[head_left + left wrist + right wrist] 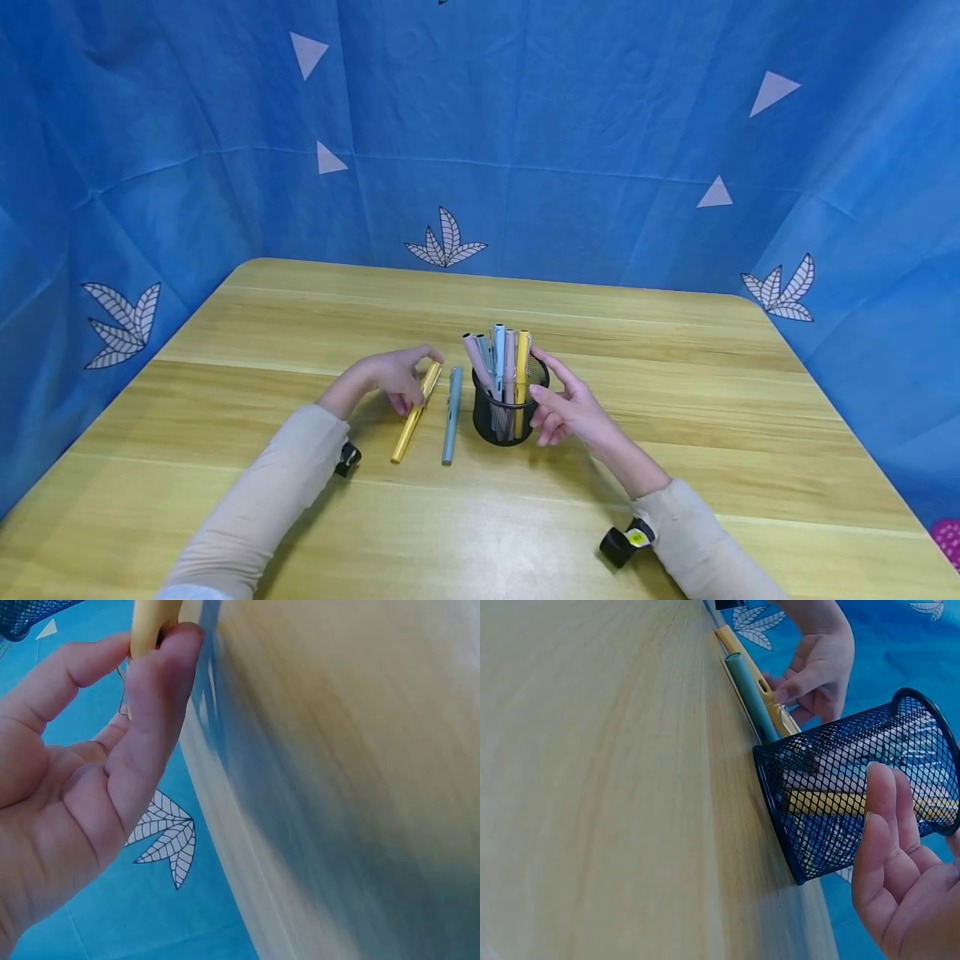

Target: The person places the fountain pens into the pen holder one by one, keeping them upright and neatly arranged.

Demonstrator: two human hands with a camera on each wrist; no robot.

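Yellow pen point(415, 412), slim and glossy, lying on the tabletop point(300, 325): left hand point(393, 377) is pinching its far end, fingers point(161, 682) curled. Grey-blue pen point(451, 415) alongside. Black mesh pen cup point(504, 417) (holding pens): right hand point(566, 408) is touching it, fingers relaxed, apart.

No readable text anywhere (pens and cup included).

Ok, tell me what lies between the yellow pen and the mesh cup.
Head view: a grey-blue pen lies flat between the yellow pen and the mesh cup.
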